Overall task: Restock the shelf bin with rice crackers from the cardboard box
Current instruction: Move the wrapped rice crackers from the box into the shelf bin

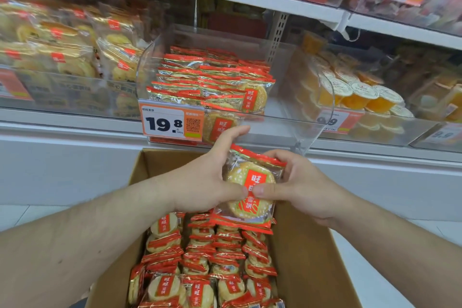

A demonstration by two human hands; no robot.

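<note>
A small stack of rice cracker packs [252, 197], red-edged clear wrappers with round crackers inside, is held above the open cardboard box [307, 252]. My left hand [202, 177] grips the stack's left side and my right hand [300, 187] its right side, thumbs meeting on the front pack. Several more packs [207, 262] fill the box in rows below. Just above the hands stands the clear plastic shelf bin [300, 117], with several packs [210, 80] stacked in its left and middle part. A price tag reading 19.8 [163, 124] hangs on its front.
Left of the bin lies a bin of gold-wrapped round cakes [65, 57]. To the right is a bin of orange jelly cups [362, 97]. A white shelf [275, 5] with more bins and price tags runs overhead. White shelf base and floor surround the box.
</note>
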